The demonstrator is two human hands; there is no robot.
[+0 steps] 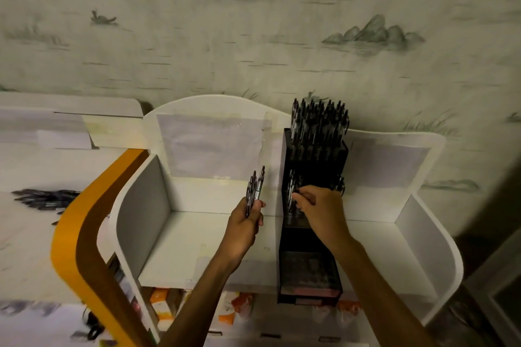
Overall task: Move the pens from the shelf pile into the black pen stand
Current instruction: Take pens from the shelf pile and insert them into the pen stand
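Holding a small bundle of dark, clear-barrelled click pens (255, 191), your left hand (245, 224) has its fingers curled round their lower ends, just left of the tall black tiered plastic pen stand (313, 205). Your right hand (317, 210) is at the stand's middle tier, fingers bent over the pens there; it appears to pinch one, though the contact is hard to read in the dim light.

Head view: the stand rests on the white wooden shelf unit (197, 239), its top tier already packed with upright pens. The remaining pile of dark pens (46, 197) lies flat on the white surface far to the left, well apart from the stand.

Step in hand, by my reading: seating one pen in the middle tier. Keep its long axis near vertical, clicker end up, tip down, and guide it into a free gap. Bundle axis: near upright, leaning slightly right, clicker ends up.
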